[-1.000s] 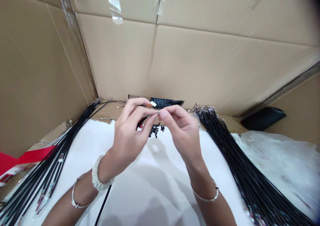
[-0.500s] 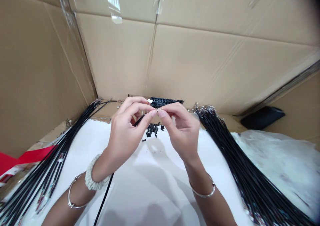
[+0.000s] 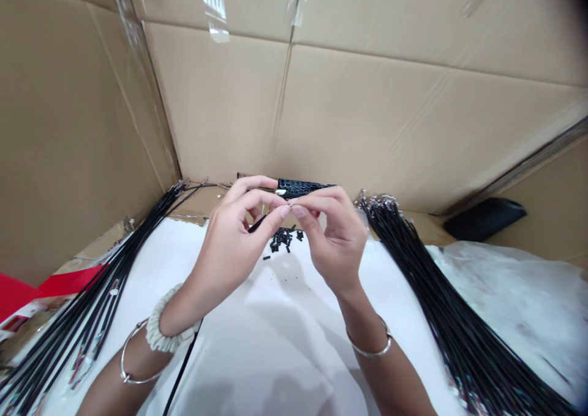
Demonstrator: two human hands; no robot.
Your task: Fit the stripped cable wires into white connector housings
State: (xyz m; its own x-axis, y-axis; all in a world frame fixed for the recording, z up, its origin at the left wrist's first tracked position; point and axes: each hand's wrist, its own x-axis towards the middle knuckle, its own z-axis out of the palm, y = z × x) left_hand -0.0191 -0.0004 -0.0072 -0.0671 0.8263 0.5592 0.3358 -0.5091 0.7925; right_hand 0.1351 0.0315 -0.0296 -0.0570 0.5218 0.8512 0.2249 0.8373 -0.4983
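Observation:
My left hand [image 3: 232, 241] is closed on a black cable [image 3: 182, 370], which runs down past the wrist to the near edge of view. A small white connector [image 3: 280, 192] sticks out near its fingers, at the cable's end. My right hand [image 3: 340, 238] has thumb and forefinger pinched against the left fingertips. Between them is a tiny, thin end, probably a wire; the fingers mostly hide it. Just beyond and below the fingertips, several short black tube pieces [image 3: 281, 239] lie scattered on the white table surface [image 3: 275, 336].
Long black cable bundles lie at the left [image 3: 124, 260] and right [image 3: 441, 299]. Black tubes [image 3: 298, 188] are stacked behind my hands, against a cardboard wall [image 3: 362, 103]. Clear plastic sheeting [image 3: 509, 306] and a black object [image 3: 484, 218] are at the right, red material [image 3: 68, 281] at the left.
The white connector has tilted and shifted slightly right and down by the left fingers. My left forearm has moved a little left. Both hands keep their fingertips together.

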